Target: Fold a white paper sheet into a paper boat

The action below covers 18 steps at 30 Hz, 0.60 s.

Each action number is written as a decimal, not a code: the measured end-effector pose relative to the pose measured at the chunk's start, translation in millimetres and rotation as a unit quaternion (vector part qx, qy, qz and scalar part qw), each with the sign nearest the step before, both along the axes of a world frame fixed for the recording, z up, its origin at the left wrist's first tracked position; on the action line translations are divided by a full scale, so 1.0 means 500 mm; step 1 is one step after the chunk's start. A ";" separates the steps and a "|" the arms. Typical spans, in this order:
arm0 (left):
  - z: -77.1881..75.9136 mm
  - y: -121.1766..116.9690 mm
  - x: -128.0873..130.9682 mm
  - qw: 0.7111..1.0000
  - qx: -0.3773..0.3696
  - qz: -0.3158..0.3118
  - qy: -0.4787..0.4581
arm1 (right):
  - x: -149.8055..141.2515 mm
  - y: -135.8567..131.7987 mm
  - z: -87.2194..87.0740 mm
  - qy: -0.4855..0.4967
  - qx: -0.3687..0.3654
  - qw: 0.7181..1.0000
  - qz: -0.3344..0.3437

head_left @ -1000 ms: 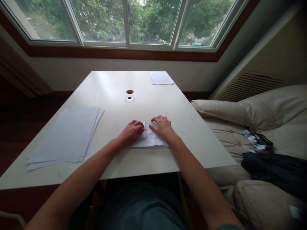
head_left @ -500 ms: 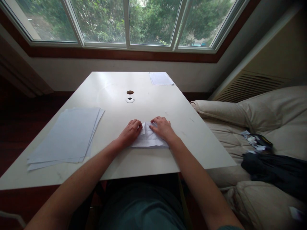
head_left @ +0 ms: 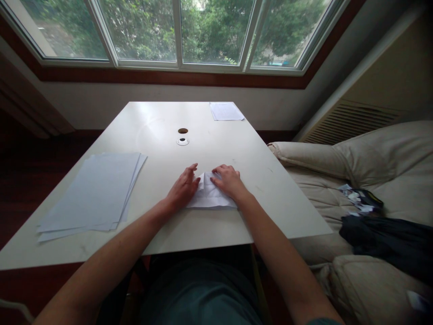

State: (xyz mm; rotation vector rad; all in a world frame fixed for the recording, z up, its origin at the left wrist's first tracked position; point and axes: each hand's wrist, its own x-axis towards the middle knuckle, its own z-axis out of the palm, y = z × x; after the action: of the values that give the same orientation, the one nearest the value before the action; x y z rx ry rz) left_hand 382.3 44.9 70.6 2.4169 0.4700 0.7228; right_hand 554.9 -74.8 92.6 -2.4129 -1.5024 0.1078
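A folded sheet of white paper (head_left: 213,198) with visible creases lies on the white table near its front edge. On the left of the sheet, my left hand (head_left: 183,186) has its fingers lifted and apart, the thumb at the paper's raised flap. My right hand (head_left: 229,180) rests on the right part of the sheet, fingers curled over its far edge and thumb pressed on top. Part of the paper is hidden beneath both hands.
At left lies a stack of white sheets (head_left: 93,189). A few papers (head_left: 226,111) sit at the table's far right corner. A round hole (head_left: 183,131) and a ring-shaped cap (head_left: 182,141) are mid-table. Right of the table stands a beige sofa (head_left: 314,167) with dark cloth (head_left: 382,239).
My left hand's fingers have uncurled and lifted away from the paper's flap. My right hand and the folded paper stay in almost the same place.
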 end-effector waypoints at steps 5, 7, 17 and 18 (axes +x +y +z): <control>0.009 0.000 -0.001 0.988 0.103 -0.076 0.084 | -0.003 -0.002 0.003 -0.008 0.016 1.000 0.007; 0.008 -0.001 0.000 0.981 0.134 -0.082 0.111 | -0.005 -0.003 0.004 -0.014 0.020 1.000 0.009; 0.007 -0.004 0.000 0.971 0.163 -0.075 0.159 | -0.008 0.005 0.003 -0.012 0.033 0.999 -0.002; 0.007 -0.004 0.000 0.971 0.163 -0.076 0.159 | -0.006 0.006 0.002 -0.009 0.033 0.999 -0.002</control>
State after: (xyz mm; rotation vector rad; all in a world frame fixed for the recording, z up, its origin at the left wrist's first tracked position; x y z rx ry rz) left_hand 382.4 43.0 74.0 2.8599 0.3002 0.3669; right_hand 551.7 -71.7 93.7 -2.3718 -1.4839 0.0359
